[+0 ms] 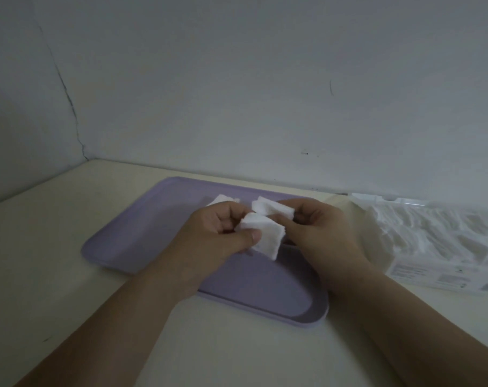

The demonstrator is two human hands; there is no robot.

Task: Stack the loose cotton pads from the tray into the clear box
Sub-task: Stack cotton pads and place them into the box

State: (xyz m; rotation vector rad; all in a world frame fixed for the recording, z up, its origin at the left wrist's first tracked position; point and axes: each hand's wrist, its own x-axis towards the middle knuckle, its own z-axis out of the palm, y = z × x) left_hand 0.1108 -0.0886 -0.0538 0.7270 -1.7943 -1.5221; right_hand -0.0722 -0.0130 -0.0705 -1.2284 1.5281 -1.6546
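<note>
The left hand (217,233) is curled, its thumb pressing a white square cotton pad (262,237) against the bent fingers, so that the pad is pinched at its left edge and hangs out to the right of the thumb. The right hand (321,227) sits just beside it, fingers bent inward, pinching a second white cotton pad (269,209) by its right end. This pad lies just beyond the first and appears to touch or overlap it in the narrow space between the two hands. The right thumb reaches toward the first pad, though whether it touches it cannot be told.

Both hands are held above a flat lilac plastic tray (142,227) with rounded corners and a low rim, which extends to the left of the left hand and back under both wrists. A third white pad (223,199) lies on the tray just beyond the left hand's knuckles, partly hidden by them.

To the right of the right hand, close by, a clear plastic box (446,241) rests on the table with many white pads inside it and pale print on its near side.

The tray and box stand on a cream tabletop (55,261) set into a corner. A pale grey-white wall (265,79) rises beyond the hands, and a dark crack (67,93) runs down it far to the left. The light is dim.
</note>
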